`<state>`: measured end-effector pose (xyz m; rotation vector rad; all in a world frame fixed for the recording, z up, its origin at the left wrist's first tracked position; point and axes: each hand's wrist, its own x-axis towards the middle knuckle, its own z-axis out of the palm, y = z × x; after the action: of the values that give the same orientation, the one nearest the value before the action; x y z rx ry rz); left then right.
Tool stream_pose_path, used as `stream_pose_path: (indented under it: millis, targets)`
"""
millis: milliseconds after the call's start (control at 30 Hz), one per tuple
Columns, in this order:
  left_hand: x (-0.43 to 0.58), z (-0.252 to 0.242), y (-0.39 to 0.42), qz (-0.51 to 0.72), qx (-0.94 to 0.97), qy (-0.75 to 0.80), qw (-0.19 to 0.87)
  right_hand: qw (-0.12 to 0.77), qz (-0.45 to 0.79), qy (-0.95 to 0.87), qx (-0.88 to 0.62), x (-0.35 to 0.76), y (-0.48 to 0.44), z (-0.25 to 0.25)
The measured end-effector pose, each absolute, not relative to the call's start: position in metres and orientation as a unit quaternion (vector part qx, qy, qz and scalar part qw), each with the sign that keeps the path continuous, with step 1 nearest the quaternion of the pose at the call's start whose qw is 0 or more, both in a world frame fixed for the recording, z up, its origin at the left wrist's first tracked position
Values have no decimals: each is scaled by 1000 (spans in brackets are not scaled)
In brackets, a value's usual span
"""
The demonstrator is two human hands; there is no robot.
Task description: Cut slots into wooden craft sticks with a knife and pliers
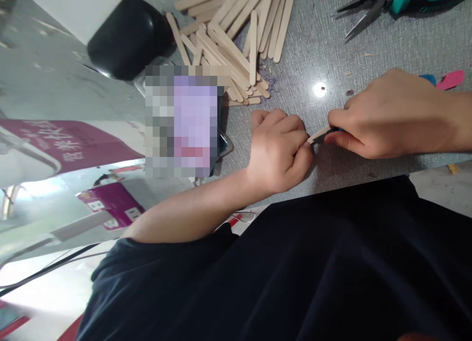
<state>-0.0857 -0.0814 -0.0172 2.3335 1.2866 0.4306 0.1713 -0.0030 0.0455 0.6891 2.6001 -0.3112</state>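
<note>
My left hand is closed on one end of a small wooden stick above the grey table. From the right, my right hand is closed round a tool with a dark blade; its handle is mostly hidden in the fist. The blade lies along the stick between the two hands. Beyond my left hand is a heap of flat wooden craft sticks. Part of a pink and blue object shows behind my right wrist.
Pliers with teal handles lie at the far right. A glossy black object and a blurred-out lilac screen are left of the sticks. A purple box stands at the left. The table edge runs close before my body.
</note>
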Motion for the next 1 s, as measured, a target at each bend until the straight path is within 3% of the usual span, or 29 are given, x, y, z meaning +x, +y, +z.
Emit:
stream_pose_path:
  millis: [300, 533, 1000]
  targets:
    - [-85, -16, -82, 134, 843, 475, 213, 220, -120, 935, 251, 174, -3, 47]
    - [-84, -22, -85, 197, 851, 454, 177, 209, -114, 939, 248, 174, -3, 47]
    - [-84, -15, -83, 162, 836, 474, 225, 223, -118, 934, 252, 172, -4, 46]
